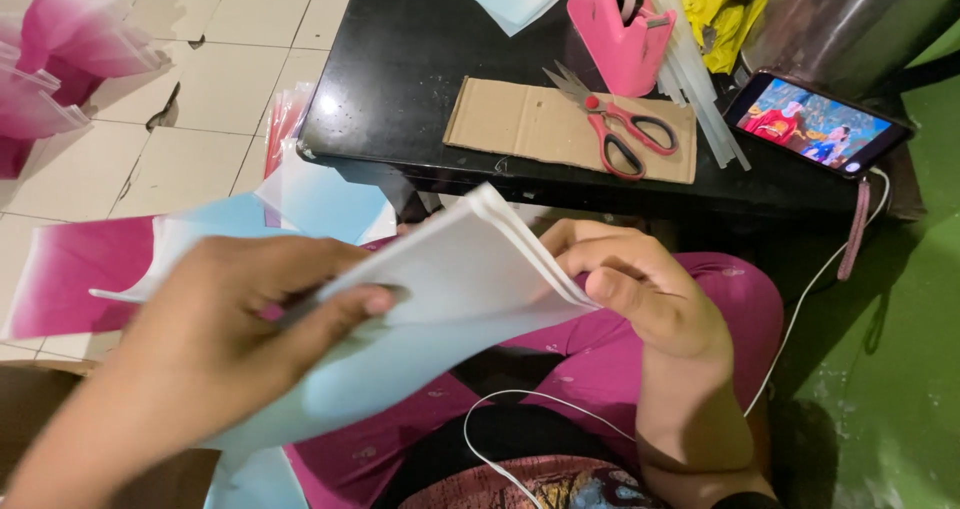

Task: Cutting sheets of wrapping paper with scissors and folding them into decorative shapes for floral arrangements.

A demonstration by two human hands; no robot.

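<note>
Up close, two hands grip a stack of white-and-pale-blue sheets (450, 269) above a lap in magenta cloth.

Left hand (230, 319) pinches the stack's near edge, thumb on top; right hand (640, 289) curls closed around the far corner, so the sheets span between them, tilted. Beyond the hands, on the black table (400, 79), red-handled scissors (615, 124) lie on a piece of cardboard (520, 124), a pink tape dispenser (615, 24) behind them. Beyond the right hand a phone (815, 124) glows. Pink-tinted sheets (80, 274) lie on the floor left of the left hand.
</note>
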